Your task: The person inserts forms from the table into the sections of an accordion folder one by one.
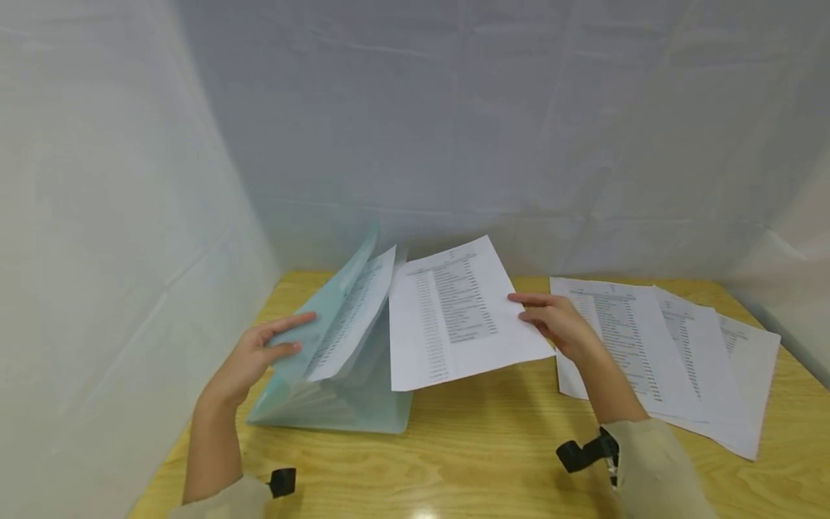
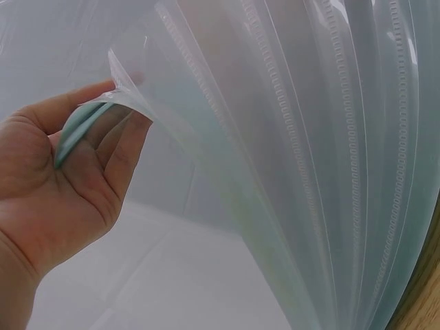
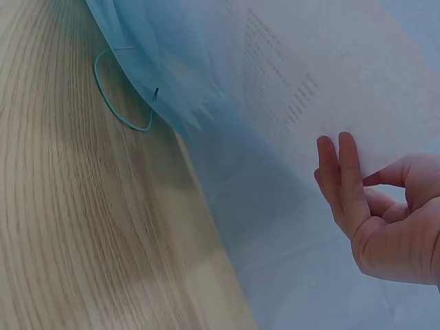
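Cloth backdrop [image 1: 415, 130]: hangs pale across the top and left of the frame; little room that way, I'd say.
Table [image 1: 480, 461]: wood grain shows along the lower middle of the frame, the roomiest side; its left edge runs near the folder.
Folder [image 1: 337, 407]: left of centre, spread wide, its pleated pockets fanned. Looks like thin, springy plastic, light and rather slippery; best taken by the cover's free edge.
Fanned sheets [image 1: 622, 339]: overlapping on the wood at frame right, close to the right forearm; a sleeve might drag them.
Held sheet [image 1: 467, 317]: raised at centre, left side by the folder's mouth; from here I can't tell whether any is tucked in. Featherweight, floppy, easily creased; a pinch at the margin suits it.
Inner sheet [image 1: 359, 310]: stands bowed inside the folder.
Left hand [image 1: 249, 353]: grasping the folder's cover by its edge.
Right hand [image 1: 564, 324]: pinching the held sheet's right margin.
Cord [image 3: 104, 97]: thin loop off the folder, upper left of the right wrist view; could snag.
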`<state>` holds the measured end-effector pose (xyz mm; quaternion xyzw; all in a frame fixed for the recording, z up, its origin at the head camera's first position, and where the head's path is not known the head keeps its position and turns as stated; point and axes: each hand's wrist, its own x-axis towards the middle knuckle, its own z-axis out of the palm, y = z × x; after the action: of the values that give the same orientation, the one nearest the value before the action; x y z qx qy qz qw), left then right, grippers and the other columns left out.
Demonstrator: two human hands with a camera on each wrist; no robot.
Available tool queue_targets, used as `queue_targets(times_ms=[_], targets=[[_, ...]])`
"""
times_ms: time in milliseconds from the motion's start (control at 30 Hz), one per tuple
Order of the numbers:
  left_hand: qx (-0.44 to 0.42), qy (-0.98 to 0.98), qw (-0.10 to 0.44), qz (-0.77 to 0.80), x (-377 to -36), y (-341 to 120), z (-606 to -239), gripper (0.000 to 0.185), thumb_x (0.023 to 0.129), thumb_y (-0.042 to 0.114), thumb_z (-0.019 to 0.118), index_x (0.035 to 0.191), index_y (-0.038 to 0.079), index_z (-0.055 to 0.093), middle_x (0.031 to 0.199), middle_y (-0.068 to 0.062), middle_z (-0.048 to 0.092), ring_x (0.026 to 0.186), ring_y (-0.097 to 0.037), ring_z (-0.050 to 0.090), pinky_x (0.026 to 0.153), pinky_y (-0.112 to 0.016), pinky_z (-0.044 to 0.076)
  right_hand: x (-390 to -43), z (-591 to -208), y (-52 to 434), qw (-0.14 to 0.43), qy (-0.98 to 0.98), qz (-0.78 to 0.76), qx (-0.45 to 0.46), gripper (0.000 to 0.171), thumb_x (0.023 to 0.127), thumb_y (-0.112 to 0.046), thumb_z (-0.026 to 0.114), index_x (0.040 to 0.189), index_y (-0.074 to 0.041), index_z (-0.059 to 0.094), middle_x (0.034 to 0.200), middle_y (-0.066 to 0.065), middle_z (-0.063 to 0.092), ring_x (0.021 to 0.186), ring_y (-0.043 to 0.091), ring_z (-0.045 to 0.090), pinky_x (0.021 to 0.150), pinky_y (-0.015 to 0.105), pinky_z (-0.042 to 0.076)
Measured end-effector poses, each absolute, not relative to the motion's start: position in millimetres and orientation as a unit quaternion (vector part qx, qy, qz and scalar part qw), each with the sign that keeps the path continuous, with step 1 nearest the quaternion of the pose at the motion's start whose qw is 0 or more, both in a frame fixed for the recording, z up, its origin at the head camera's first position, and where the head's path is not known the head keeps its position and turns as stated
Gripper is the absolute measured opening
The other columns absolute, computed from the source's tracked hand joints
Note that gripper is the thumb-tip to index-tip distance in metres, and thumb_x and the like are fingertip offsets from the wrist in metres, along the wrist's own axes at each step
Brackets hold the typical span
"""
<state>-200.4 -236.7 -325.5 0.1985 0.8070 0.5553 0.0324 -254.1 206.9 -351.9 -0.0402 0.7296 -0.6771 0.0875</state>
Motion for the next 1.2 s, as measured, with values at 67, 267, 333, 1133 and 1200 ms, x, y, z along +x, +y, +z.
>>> queue_targets(times_ms=[67,267,333,1133,1200], targets=[[0.199,0.807,0.032,0.555,-200,-237,-326,0.044,0.092,0.006,0.053,0.134,-0.002,0.044,0.142,-0.016,0.034,0.134,-0.032,0.012,0.100,-0.060,0.014,-256,-352,203,0.089,0.726,-0.681,-0.040,0.043,0.091,-0.003,0.052,0.132,0.004,0.046,0.124,0.021,0.048,0.083,0.015,0.060,0.068,0.026,0.050],[0.201,0.807,0.031,0.554,-200,-237,-326,0.044,0.092,0.006,0.053,0.135,-0.001,0.044,0.142,-0.016,0.034,0.134,-0.031,0.013,0.100,-0.060,0.014,-259,-347,191,0.085,0.720,-0.687,-0.037,0.044,0.089,-0.002,0.054,0.131,0.006,0.046,0.127,0.023,0.045,0.083,0.013,0.058,0.069,0.024,0.049],[0.200,0.808,0.030,0.554,-201,-237,-326,0.044,0.092,0.006,0.053,0.134,-0.001,0.045,0.141,-0.016,0.035,0.134,-0.031,0.013,0.100,-0.059,0.014,-259,-346,186,0.082,0.723,-0.685,-0.039,0.043,0.089,-0.002,0.053,0.131,0.007,0.046,0.127,0.024,0.045,0.084,0.013,0.058,0.069,0.024,0.049],[0.200,0.805,0.034,0.558,-202,-236,-328,0.044,0.093,0.009,0.054,0.135,-0.002,0.044,0.142,-0.016,0.034,0.134,-0.031,0.013,0.100,-0.058,0.015,-244,-347,122,-0.009,0.744,-0.667,-0.016,0.035,0.085,0.006,0.053,0.120,0.007,0.057,0.123,0.021,0.052,0.081,0.022,0.058,0.072,0.031,0.050],[0.199,0.805,0.033,0.559,-202,-237,-329,0.044,0.093,0.009,0.054,0.134,-0.002,0.044,0.142,-0.017,0.034,0.134,-0.031,0.013,0.101,-0.058,0.015,-244,-349,119,-0.008,0.742,-0.670,-0.013,0.035,0.085,0.006,0.053,0.120,0.007,0.057,0.123,0.021,0.051,0.082,0.023,0.058,0.071,0.030,0.050]])
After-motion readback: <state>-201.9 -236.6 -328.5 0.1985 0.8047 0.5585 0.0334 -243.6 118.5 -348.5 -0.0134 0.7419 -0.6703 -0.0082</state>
